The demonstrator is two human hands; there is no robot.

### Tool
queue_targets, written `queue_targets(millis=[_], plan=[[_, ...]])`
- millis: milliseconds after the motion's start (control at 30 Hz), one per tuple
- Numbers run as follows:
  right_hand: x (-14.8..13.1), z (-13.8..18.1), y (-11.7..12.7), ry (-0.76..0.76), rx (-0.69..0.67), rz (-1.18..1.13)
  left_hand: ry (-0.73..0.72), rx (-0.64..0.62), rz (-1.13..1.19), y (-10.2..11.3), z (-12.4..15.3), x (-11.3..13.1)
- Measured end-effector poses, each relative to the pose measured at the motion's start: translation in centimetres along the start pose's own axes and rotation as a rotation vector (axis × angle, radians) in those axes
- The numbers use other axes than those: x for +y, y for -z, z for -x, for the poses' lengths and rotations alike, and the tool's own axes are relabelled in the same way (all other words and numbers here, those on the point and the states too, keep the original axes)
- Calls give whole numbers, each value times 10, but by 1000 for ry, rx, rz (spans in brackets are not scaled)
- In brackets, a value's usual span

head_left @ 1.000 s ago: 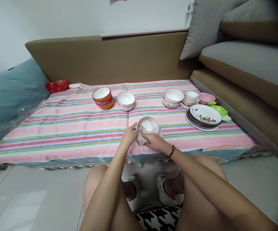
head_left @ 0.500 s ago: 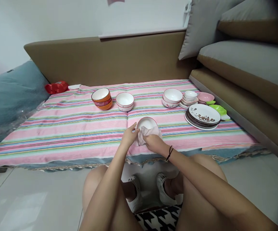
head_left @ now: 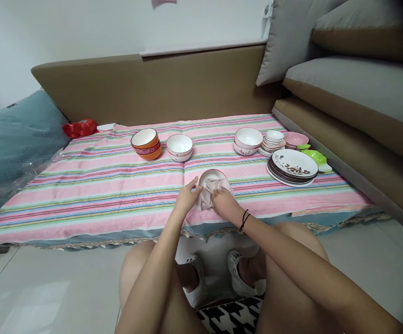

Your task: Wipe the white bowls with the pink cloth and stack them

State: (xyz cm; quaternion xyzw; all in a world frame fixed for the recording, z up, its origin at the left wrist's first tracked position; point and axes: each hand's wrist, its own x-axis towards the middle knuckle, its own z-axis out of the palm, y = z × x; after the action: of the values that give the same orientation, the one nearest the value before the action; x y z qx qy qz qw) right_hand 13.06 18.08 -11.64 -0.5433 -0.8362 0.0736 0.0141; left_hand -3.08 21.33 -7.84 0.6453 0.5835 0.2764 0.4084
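Observation:
A white bowl (head_left: 211,173) with a thin red rim is tilted toward me above the striped cloth's front part. My left hand (head_left: 188,195) grips its left side, thumb near the rim and fingers behind. Inside the bowl lies a pale pink cloth (head_left: 206,197), which spills over the near and right rim. My right hand (head_left: 224,202) is closed on this cloth and presses it into the bowl. Most of the bowl's inside is hidden by the cloth.
On the striped cloth (head_left: 93,185) stand stacked orange bowls (head_left: 152,153), white bowls (head_left: 179,144), more white bowls (head_left: 248,138), small dishes (head_left: 274,135), a pink bowl (head_left: 296,139), a green leaf-shaped dish (head_left: 315,157) and brown-patterned plates (head_left: 294,163). Cushions (head_left: 354,83) rise at right.
My right hand has shifted slightly within the bowl, and the pink cloth now spreads further up over its inside. My left hand keeps its hold. The view has shifted slightly.

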Motion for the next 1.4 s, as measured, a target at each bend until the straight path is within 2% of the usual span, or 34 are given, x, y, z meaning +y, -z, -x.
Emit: queue_targets(millis=[67, 233, 400, 533, 700, 800, 900, 967, 1100, 1267, 1400], plan=[[-5, -1, 4, 37, -33, -38, -16, 11, -7, 0, -1, 0], [-6, 2, 1, 134, 83, -271, 4, 26, -6, 0, -4, -3], [5, 4, -7, 124, 89, -107, 18, 33, -57, 0, -2, -4], [14, 2, -1, -18, 130, 20, 44, -40, -4, -1, 0, -2], [9, -3, 17, -47, -3, -33, 81, 0, 81, -4, -1, -1], [9, -2, 22, -37, 58, -156, 22, 14, 67, -4, -5, -5], [16, 1, 20, 39, 31, -242, -22, 37, 44, -4, -8, -9], [20, 3, 15, 65, 5, -139, -20, 34, 61, -5, -9, -12], [21, 4, 13, -90, 60, 84, 5, 15, 85, -6, -7, -12], [9, 4, 25, -78, -38, 63, 55, 45, 97, -6, -7, -8], [4, 5, 33, -70, 52, 49, 48, 39, 114, -6, -10, -7]])
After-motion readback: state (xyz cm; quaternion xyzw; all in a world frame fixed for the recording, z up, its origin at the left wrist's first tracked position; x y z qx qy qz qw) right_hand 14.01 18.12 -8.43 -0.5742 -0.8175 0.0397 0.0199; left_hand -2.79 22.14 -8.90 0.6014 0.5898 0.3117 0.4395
